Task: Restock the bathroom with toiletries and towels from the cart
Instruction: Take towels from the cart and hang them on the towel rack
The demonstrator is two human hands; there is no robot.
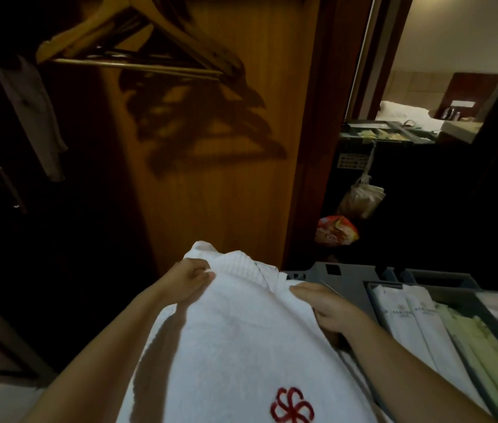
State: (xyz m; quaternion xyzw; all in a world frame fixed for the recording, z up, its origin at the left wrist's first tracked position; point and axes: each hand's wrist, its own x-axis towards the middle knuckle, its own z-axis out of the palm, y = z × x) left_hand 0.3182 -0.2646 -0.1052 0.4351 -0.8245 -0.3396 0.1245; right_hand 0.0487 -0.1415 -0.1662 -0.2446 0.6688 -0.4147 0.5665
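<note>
You held the white towel [241,346] at its far corners, left hand [185,280] pinching, right hand [330,309] gripping, keeping it taut for carrying.

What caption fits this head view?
White towel gripped by left hand and right hand beside the cart tray.

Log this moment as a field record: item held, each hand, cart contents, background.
item held: white towel with a red emblem
left: left hand pinches the towel's far left edge
right: right hand grips the towel's right edge, thumb on top
cart: grey cart tray, long wrapped packets in a compartment right of the towel
background: wooden hangers in front of a wood panel
</note>
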